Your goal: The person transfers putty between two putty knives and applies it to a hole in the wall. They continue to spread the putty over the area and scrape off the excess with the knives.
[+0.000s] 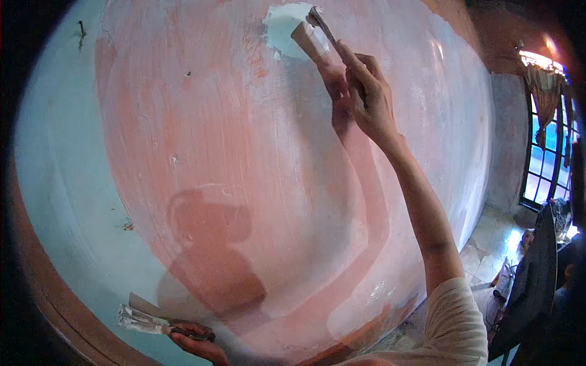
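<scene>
My right hand (375, 100) is raised high and wrapped round the handle of a putty knife (323, 27). The knife's blade end overlaps the right side of a wet-looking white filler patch (279, 29) on the pink, streaky wall (232, 128). Low on the left, my left hand (198, 346) grips the dark handle of a second, wider putty knife (141, 321). White filler is smeared over that blade, which points left in front of the pale green part of the wall (67, 201).
Small holes and chips dot the wall, and a nail (81, 30) sticks out at upper left. Brown trim (55, 305) edges the lower left. To the right are a barred window (546, 146) with a curtain (543, 97), a tiled floor (488, 244) and a dark flat panel (531, 280).
</scene>
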{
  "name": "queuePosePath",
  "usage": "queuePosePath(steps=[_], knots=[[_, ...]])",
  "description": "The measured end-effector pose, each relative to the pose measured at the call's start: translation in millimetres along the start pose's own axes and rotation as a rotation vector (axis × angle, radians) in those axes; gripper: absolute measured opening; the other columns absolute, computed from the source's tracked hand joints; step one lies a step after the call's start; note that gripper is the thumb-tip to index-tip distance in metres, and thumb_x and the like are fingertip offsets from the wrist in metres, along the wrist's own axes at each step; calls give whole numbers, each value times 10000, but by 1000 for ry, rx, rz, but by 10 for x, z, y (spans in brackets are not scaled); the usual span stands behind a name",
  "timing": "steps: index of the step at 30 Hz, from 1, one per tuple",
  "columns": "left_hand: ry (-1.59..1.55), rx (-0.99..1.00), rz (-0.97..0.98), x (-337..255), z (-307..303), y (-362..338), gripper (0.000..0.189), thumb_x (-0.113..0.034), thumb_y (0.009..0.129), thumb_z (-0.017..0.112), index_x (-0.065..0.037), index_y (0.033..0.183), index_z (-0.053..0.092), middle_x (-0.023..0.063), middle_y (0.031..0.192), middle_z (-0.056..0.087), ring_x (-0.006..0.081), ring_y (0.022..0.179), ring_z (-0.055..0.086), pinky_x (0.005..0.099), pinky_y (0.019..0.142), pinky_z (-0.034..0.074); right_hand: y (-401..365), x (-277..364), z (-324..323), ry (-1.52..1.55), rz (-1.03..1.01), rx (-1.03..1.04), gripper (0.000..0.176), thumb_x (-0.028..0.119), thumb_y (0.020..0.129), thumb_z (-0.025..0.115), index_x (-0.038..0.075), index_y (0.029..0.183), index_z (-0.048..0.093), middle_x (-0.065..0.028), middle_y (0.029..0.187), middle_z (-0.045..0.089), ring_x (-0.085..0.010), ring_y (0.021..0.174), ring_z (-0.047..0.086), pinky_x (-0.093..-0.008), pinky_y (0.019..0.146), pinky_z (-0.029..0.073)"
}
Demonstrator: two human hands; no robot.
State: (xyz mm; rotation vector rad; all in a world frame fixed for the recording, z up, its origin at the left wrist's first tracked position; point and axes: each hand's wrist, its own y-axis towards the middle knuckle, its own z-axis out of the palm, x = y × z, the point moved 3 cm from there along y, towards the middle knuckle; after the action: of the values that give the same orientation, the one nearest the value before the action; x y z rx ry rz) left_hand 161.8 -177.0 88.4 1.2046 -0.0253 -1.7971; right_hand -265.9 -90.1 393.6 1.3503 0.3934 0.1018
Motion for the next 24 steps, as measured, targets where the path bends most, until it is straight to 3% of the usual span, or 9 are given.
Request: queuePosePath(steps=[3, 5, 9, 12, 16, 18, 20, 22, 24], knots=[[75, 160, -84, 421, -192, 156, 478, -511, 979, 299, -61, 987, 461, 1, 581, 397, 117, 495, 382, 244, 425, 321, 2, 71, 24, -49, 34, 3, 666, -86, 773, 565, 205, 1368, 495, -147, 1091, 541, -211, 781, 591, -344, 699, 509], [1, 141, -107, 461, -238, 151, 482, -517, 961, 364, -66, 1119, 432, 37, 662, 457, 136, 577, 447, 259, 473, 367, 13, 129, 36, -82, 87, 7, 664, -78, 771, 578, 210, 1365, 498, -147, 1096, 542, -226, 794, 593, -353, 707, 509], [-137, 96, -150, 121, -136, 13, 657, -529, 923, 494, -74, 1383, 373, 109, 825, 577, 174, 739, 577, 290, 570, 460, 33, 143, 89, -174, 96, -1, 646, -45, 778, 604, 226, 1356, 506, -146, 1100, 543, -274, 846, 576, -377, 749, 500], [-44, 247, 76, -38, -24, 99, 801, -634, 897, 435, -74, 1439, 254, 94, 649, 507, 160, 505, 475, 278, 422, 386, -19, 114, 155, -222, 55, 12, 610, -4, 799, 611, 236, 1351, 510, -149, 1103, 542, -309, 876, 559, -393, 778, 493], [-97, 243, 134, 51, -5, 189, 859, -672, 880, 415, -80, 1460, 187, 80, 549, 438, 154, 418, 381, 290, 378, 333, -117, 225, 222, -362, 18, 24, 608, -6, 790, 615, 237, 1340, 521, -151, 1102, 543, -318, 852, 552, -395, 775, 496], [-53, 197, 96, -16, 18, 138, 853, -667, 882, 421, -81, 1458, 194, 80, 546, 438, 156, 418, 389, 284, 378, 332, -216, 335, 189, -343, 16, 43, 634, -89, 776, 570, 203, 1338, 531, -125, 1057, 525, -227, 761, 544, -358, 698, 495], [-28, 182, -7, 359, -152, 132, 551, -554, 940, 364, -59, 1182, 371, 30, 574, 422, 119, 470, 397, 252, 414, 329, -289, 484, 126, -318, 24, 53, 643, -130, 776, 541, 185, 1336, 537, -113, 1034, 517, -179, 712, 538, -334, 655, 490], [-41, 168, -2, 254, -79, 128, 554, -558, 938, 363, -62, 1186, 366, 42, 629, 455, 118, 470, 394, 252, 409, 322, -290, 606, -7, -293, 37, 50, 629, -131, 791, 529, 184, 1335, 537, -115, 1031, 519, -174, 702, 535, -324, 645, 481], [-82, 166, 106, -24, 64, 128, 872, -678, 875, 420, -90, 1471, 178, 115, 711, 537, 152, 420, 379, 283, 363, 311, -178, 534, -110, -353, -20, 15, 585, -91, 776, 541, 146, 1311, 552, -148, 1037, 530, -230, 805, 533, -370, 698, 466]])
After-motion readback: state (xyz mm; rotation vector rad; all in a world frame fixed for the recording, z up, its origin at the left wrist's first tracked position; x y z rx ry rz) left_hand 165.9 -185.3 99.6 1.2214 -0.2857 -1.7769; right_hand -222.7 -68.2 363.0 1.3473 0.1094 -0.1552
